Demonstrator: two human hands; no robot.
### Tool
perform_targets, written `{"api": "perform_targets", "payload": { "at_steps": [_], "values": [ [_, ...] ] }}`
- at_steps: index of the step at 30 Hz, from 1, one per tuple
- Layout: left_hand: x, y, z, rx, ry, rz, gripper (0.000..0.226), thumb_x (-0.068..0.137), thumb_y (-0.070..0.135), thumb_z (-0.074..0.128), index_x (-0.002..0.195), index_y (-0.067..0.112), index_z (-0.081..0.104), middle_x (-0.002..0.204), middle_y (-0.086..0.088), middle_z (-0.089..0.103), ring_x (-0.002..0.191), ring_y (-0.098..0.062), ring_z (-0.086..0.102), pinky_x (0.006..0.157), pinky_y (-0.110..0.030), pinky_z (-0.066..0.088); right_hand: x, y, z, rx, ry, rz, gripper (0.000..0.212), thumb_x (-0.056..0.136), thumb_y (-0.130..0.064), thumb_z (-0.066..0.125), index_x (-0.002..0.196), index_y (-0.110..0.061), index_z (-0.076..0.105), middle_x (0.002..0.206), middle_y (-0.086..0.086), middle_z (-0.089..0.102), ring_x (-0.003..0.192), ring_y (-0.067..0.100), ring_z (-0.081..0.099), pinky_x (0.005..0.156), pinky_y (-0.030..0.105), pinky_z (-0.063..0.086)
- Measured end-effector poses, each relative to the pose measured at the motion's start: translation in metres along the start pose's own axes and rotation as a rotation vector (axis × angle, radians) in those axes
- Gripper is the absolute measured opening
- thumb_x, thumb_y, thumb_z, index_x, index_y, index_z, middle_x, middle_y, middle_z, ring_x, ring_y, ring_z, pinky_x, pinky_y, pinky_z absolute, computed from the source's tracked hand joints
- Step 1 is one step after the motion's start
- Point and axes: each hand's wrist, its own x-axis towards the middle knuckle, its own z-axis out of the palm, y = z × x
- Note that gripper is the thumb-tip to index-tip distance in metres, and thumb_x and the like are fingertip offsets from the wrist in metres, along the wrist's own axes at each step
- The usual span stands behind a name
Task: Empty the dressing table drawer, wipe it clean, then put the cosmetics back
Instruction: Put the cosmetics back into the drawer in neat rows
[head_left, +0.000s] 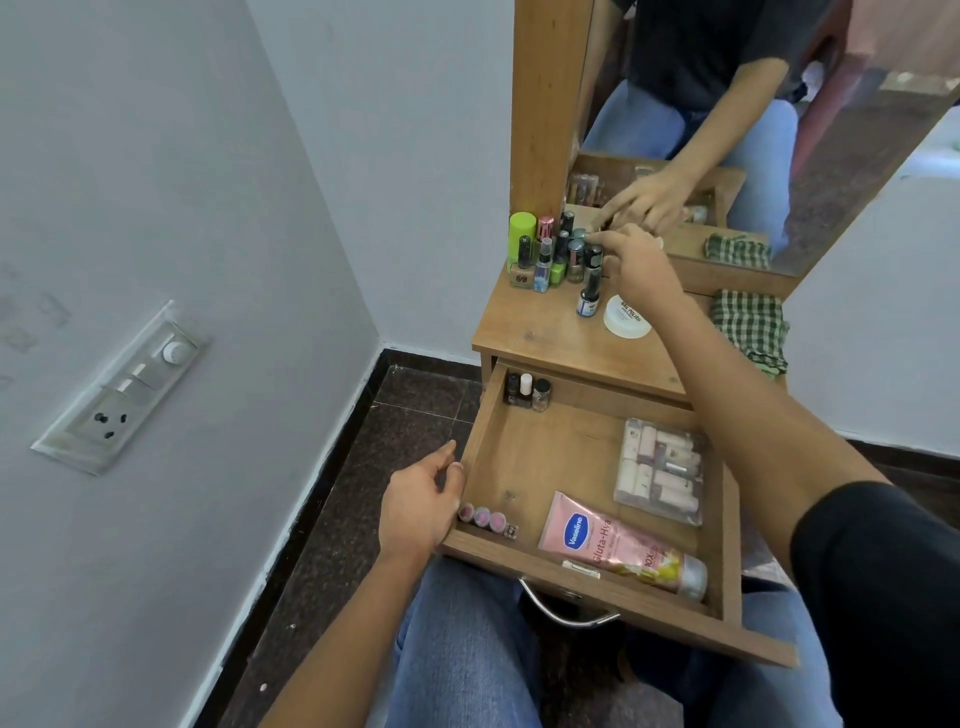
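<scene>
Lengthwise along the drawer (561, 457) front lies the Vaseline tube (618, 545), cap rightward.

In the drawer (561, 457): three small bottles (526, 392), three pink-topped lipsticks (482, 517), one pink tube (597, 540), one clear pack (660, 470) of little tubes. Up on the bench (535, 332): one white jar (626, 317), one checked cloth (748, 325), plus roughly a dozen bunched-up bottles (558, 249), too crowded for an exact count.

The drawer (545, 457) is tan wood-grain. At five o'clock in it, the tube (597, 540) is pink with a blue logo. Beyond it, at twelve o'clock, one bottle (522, 228) is lime green. At one o'clock, the cloth (748, 325) is green-and-white checked.
</scene>
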Motion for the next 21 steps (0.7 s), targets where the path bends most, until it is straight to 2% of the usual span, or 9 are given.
{"api": "perform_targets", "payload": {
  "at_steps": [3,5,8,10,12,16,19,21],
  "values": [
    [0.001,-0.001,0.001,0.004,-0.001,0.01,0.039,0.095,0.033,0.051,0.133,0.027,0.058,0.116,0.007,0.069,0.092,-0.004,0.064,0.086,-0.031,0.054,0.002,0.004,0.001,-0.041,-0.039,-0.008,0.04,0.091,-0.006,0.053,0.129,-0.018,0.058,0.114,0.015,0.054,0.111,0.034,0.048,0.09,0.045,0.043],
    [0.001,-0.001,0.001,-0.002,0.002,0.008,0.039,0.094,0.033,0.052,0.132,0.027,0.059,0.115,0.007,0.069,0.093,-0.005,0.064,0.088,-0.033,0.054,0.001,0.003,0.0,-0.016,-0.018,0.017,0.037,0.089,-0.01,0.058,0.125,-0.016,0.06,0.115,0.014,0.055,0.11,0.033,0.05,0.088,0.045,0.045],
    [0.0,0.0,0.001,-0.016,0.006,-0.011,0.038,0.094,0.032,0.053,0.131,0.027,0.06,0.096,0.015,0.069,0.081,0.0,0.062,0.083,-0.028,0.054,0.0,0.003,0.001,0.007,0.019,0.028,0.033,0.087,-0.013,0.063,0.12,-0.014,0.061,0.112,0.014,0.056,0.105,0.033,0.052,0.083,0.043,0.046],
    [0.0,0.001,0.001,-0.013,0.003,-0.017,0.038,0.094,0.032,0.053,0.13,0.028,0.06,0.081,0.021,0.061,0.076,0.0,0.06,0.079,-0.026,0.054,-0.001,0.001,0.002,-0.002,0.023,0.034,0.032,0.088,-0.016,0.063,0.12,-0.015,0.06,0.112,0.014,0.055,0.105,0.032,0.052,0.081,0.042,0.046],
    [-0.001,0.001,0.0,-0.008,0.0,-0.012,0.038,0.094,0.033,0.053,0.131,0.028,0.06,0.077,0.021,0.058,0.077,-0.002,0.062,0.078,-0.026,0.055,-0.001,-0.001,0.003,-0.021,0.031,0.04,0.032,0.089,-0.018,0.063,0.121,-0.016,0.059,0.111,0.014,0.053,0.106,0.032,0.05,0.081,0.042,0.046],
    [-0.001,0.0,0.0,-0.015,0.009,0.005,0.038,0.094,0.032,0.053,0.131,0.027,0.06,0.109,0.01,0.07,0.088,-0.002,0.064,0.085,-0.029,0.054,0.001,-0.003,0.002,-0.035,0.048,-0.002,0.035,0.089,-0.02,0.062,0.124,-0.016,0.058,0.109,0.013,0.051,0.108,0.031,0.046,0.086,0.042,0.043],
    [-0.001,0.0,0.0,-0.01,0.01,0.012,0.038,0.094,0.033,0.052,0.131,0.027,0.06,0.117,0.007,0.069,0.095,-0.003,0.064,0.089,-0.031,0.053,0.009,-0.007,-0.002,-0.026,-0.019,-0.051,0.038,0.089,-0.019,0.063,0.127,-0.016,0.059,0.11,0.014,0.05,0.109,0.03,0.045,0.091,0.042,0.042],
    [-0.001,0.0,0.001,-0.009,0.01,0.012,0.038,0.094,0.033,0.052,0.131,0.027,0.06,0.117,0.008,0.069,0.096,-0.004,0.064,0.089,-0.03,0.053,0.012,-0.009,-0.003,-0.068,-0.065,-0.067,0.038,0.089,-0.019,0.064,0.127,-0.016,0.06,0.107,0.013,0.049,0.108,0.03,0.045,0.088,0.043,0.043]
  ]
}}
